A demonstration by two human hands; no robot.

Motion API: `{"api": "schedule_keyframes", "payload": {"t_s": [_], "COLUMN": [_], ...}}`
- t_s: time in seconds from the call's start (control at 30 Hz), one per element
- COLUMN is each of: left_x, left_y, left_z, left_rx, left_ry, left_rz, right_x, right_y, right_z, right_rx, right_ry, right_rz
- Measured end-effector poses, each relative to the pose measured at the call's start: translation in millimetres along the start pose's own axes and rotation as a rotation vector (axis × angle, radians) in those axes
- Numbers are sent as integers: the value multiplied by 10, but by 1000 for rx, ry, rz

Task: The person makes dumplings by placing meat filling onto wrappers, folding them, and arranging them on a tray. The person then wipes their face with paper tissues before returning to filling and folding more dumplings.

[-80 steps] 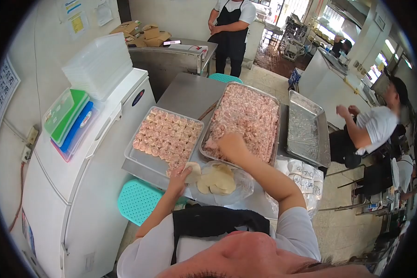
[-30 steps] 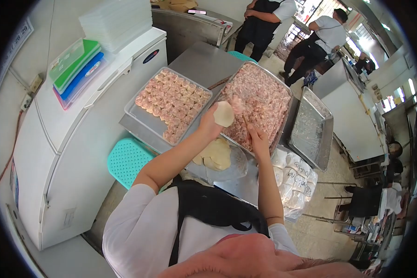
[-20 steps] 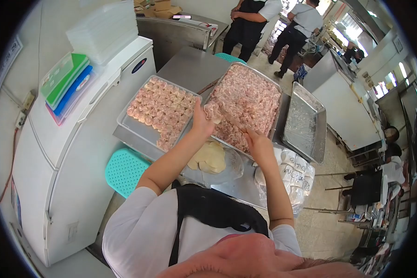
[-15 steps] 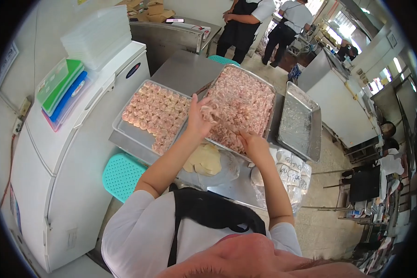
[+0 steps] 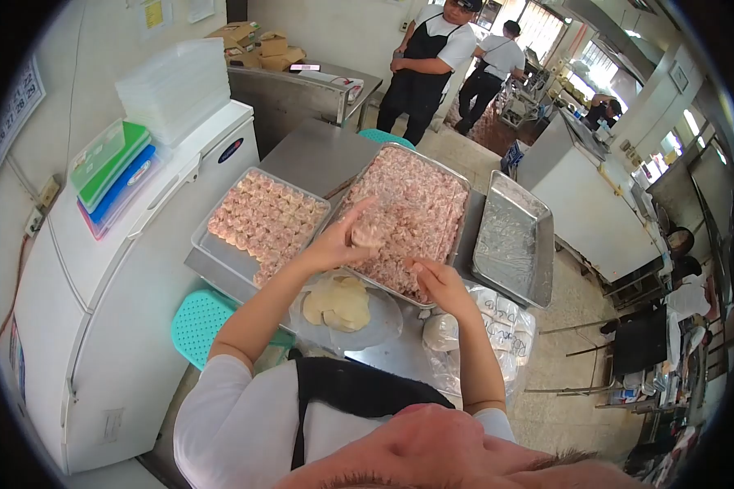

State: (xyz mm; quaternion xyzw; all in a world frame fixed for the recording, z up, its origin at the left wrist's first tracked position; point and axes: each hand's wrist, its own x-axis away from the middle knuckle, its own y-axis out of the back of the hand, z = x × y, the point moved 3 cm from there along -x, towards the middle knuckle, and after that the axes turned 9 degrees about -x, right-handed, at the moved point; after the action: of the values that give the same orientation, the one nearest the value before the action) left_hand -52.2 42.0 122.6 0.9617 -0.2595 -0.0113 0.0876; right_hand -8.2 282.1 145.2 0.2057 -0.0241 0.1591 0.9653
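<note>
Over the near left part of a metal tray (image 5: 470,189) full of pink meat filling (image 5: 412,183), my left hand (image 5: 334,243) holds a filled wrapper (image 5: 365,234) between thumb and fingers. My right hand (image 5: 439,281) is closed at the tray's near edge, pinching a thin tool that is mostly lost against the meat. To the left, a clear plastic tray (image 5: 206,244) bears rows of filled dumplings (image 5: 265,213), with a gap at its near left corner. Pale round wrappers (image 5: 338,303) lie in a heap on plastic just below my left hand.
An emptied metal tray (image 5: 514,240) stands at the right, above bagged white packs (image 5: 497,326). A white freezer (image 5: 139,310) with lids and stacked containers (image 5: 175,90) is at the left, near a turquoise stool (image 5: 200,326). One person (image 5: 424,69) stands behind the table; others are farther back.
The wrapper in my left hand, bare a second ago, now bears filling. My right hand has moved slightly apart from it. The camera view has shifted, showing more of the people behind.
</note>
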Motion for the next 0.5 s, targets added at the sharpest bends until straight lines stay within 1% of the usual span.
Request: {"api": "schedule_keyframes", "payload": {"t_s": [0.03, 0.07, 0.1, 0.13, 0.17, 0.23, 0.27, 0.3, 0.33, 0.37, 0.4, 0.43, 0.47, 0.5], "left_x": [-27, -60, -63, -94, -113, -166, -184, -216, -224, -228, -241, -251, -269, -298], "left_y": [-6, -2, -18, -32, -52, -113, -135, -145, -159, -173, -171, -160, -139, -87], "left_z": [8, -39, -123, -147, -155, -47, 6, 86, 127, 149, 170, 198, 290, 453], "left_rx": [-8, -292, -577, -573, -584, -466, -475, -510, -543, -549, -526, -504, -510, -574], "left_ry": [-8, -255, -504, -500, -507, -288, -294, -252, -208, -212, -126, -39, -43, -31], "left_rz": [-1, -92, -180, -107, -94, 54, 66, 57, 49, 65, 89, 112, 125, 31], "right_x": [60, 102, 123, 152, 192, 172, 138, 84, 36, 36, 65, 93, 129, 224], "right_y": [39, 66, 94, 112, 117, 26, 3, 73, 167, 256, 353, 471, 573, 652], "right_z": [70, 99, 82, 71, 47, -166, -279, -352, -398, -443, -505, -569, -631, -589], "right_rx": [51, 101, 97, 87, 73, 55, 46, 41, 84, 129, 124, -25, -174, -180], "right_ry": [43, 86, 96, 145, 190, 193, 191, 193, 269, 344, 344, 318, 291, 285], "right_rz": [43, 84, 73, 62, 48, 61, 89, 72, 92, 112, 95, 54, 13, 1]}}
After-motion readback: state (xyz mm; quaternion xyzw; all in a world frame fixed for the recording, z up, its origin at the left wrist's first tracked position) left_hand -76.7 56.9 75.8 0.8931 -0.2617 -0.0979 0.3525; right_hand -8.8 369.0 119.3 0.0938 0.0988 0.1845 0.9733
